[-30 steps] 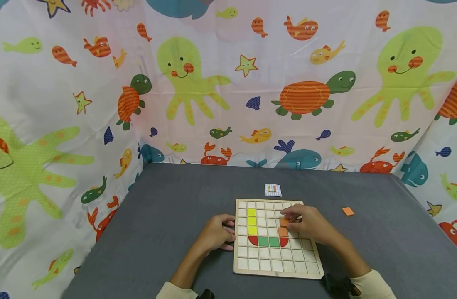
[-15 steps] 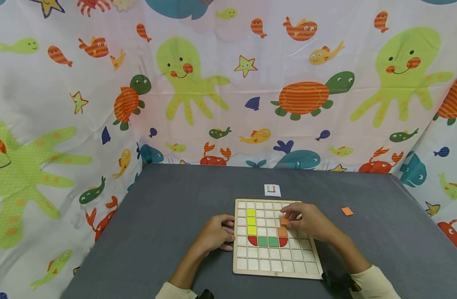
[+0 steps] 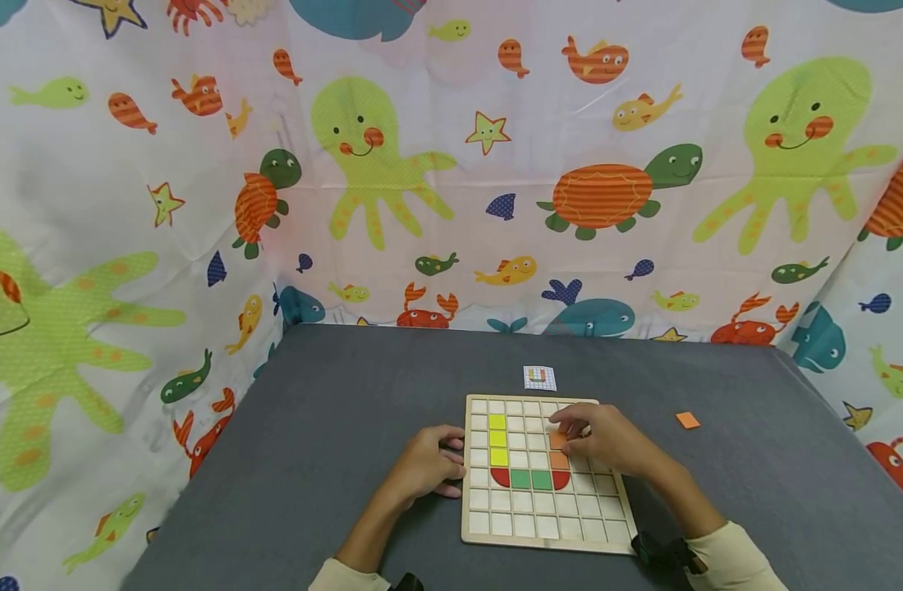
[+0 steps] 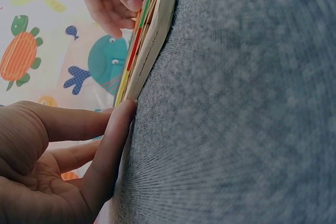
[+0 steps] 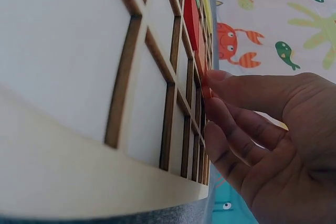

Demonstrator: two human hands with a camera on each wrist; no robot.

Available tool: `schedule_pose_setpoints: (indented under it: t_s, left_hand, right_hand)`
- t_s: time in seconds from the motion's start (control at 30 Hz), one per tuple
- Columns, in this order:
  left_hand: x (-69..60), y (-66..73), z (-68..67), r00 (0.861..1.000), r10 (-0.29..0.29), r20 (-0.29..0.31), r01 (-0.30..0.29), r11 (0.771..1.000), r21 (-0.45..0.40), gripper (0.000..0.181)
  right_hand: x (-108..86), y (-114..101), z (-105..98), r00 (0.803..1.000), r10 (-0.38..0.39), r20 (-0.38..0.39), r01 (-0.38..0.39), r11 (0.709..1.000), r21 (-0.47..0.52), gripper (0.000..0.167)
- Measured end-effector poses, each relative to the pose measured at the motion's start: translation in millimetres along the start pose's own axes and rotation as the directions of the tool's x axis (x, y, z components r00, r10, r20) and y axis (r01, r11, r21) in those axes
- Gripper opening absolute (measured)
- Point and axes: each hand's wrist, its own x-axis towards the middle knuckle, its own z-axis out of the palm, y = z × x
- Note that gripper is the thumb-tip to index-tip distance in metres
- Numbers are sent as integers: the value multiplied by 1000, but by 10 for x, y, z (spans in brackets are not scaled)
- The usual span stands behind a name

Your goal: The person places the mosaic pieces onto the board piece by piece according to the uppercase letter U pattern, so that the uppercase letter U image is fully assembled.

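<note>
A square wooden grid board [image 3: 547,541] lies on the dark grey table. Its cells hold a column of yellow squares [image 3: 498,439], two green squares [image 3: 531,479], two red rounded pieces [image 3: 500,477] and an orange square [image 3: 559,461]. Just above that orange square, my right hand [image 3: 610,439] pinches another orange square tile [image 3: 557,441] between thumb and fingers, at its cell. The fingers partly cover this tile. My left hand [image 3: 425,464] rests at the board's left edge; in the left wrist view its thumb and fingertips touch the board's side [image 4: 152,51] without curling round it.
Behind the board lies a small card [image 3: 539,378] printed with a coloured grid pattern. A loose orange tile [image 3: 688,420] is on the table [image 3: 363,377] to the right. A sea-animal curtain [image 3: 451,189] hangs along the table's back and sides.
The orange tile in my right hand has shifted slightly left and now lines up with the cell above the other orange square. My left hand stays at the board's edge.
</note>
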Motion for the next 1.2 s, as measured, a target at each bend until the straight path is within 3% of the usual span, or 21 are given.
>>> schedule_pose_setpoints:
  t_s: [0.5,1.2]
  left_hand:
    - [-14,38,-1,1000,13,9,-13,1000,-11,62]
    - [-14,12,-6,1000,17,9,-17,1000,-19,62]
  right_hand:
    - [-41,-47,-17,1000,-11,-21,11,1000,25,38]
    - [-354,279,-319,979,162,-123,-161,987,13,41]
